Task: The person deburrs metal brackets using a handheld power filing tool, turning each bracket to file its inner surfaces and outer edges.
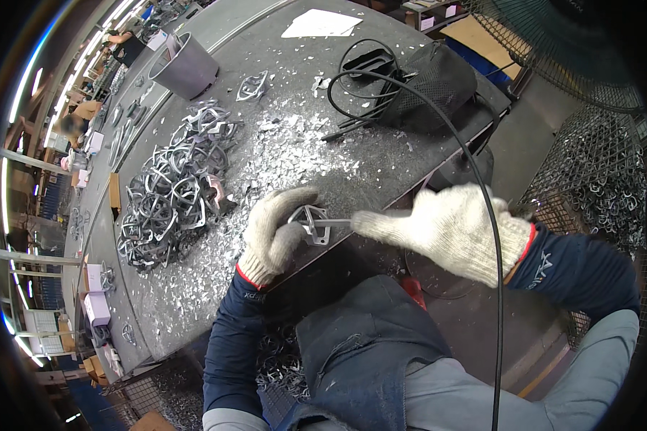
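Note:
My left hand, in a cream knitted glove, grips a small grey metal frame at the table's near edge. Several openings show in the frame. My right hand, gloved alike, is closed with its index finger stretched toward the frame. From under that fingertip a thin flat metal strip reaches to the frame's right side. It looks like the blade of a hand tool; its rest is hidden by the glove. Left of my left hand lies a heap of similar metal frames.
Pale flakes litter the dark table. A grey bucket, white paper and a black mesh bag stand or lie farther back. A black cable hangs across the right. A wire basket of parts and a fan are at right.

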